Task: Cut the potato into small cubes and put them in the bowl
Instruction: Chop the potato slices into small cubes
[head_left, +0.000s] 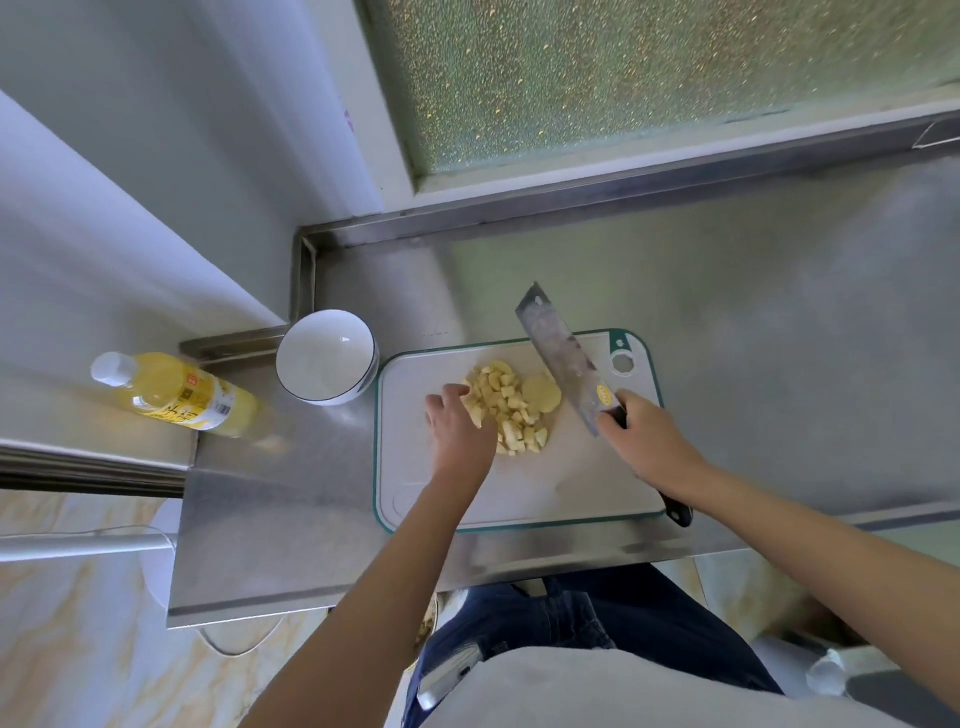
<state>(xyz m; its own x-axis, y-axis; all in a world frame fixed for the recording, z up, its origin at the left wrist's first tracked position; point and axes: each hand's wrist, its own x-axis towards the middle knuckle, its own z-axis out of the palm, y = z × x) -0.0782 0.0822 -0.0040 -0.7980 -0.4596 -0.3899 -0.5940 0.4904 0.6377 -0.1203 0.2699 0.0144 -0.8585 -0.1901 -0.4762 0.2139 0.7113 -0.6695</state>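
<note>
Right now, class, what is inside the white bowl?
Only its bare white inside shows in the bowl; no potato cubes yet, they lie on the cutting board. Its near rim hides a strip of the inner wall.

Pale yellow on white
Yellow potato cubes (506, 410); white board (519, 493), green-edged; at nine o'clock, white bowl (322, 353), dark-rimmed.

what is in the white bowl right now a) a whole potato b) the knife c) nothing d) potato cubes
c: the bowl shows only its bare white inside, while the potato cubes lie in a heap on the cutting board beside it.
</note>
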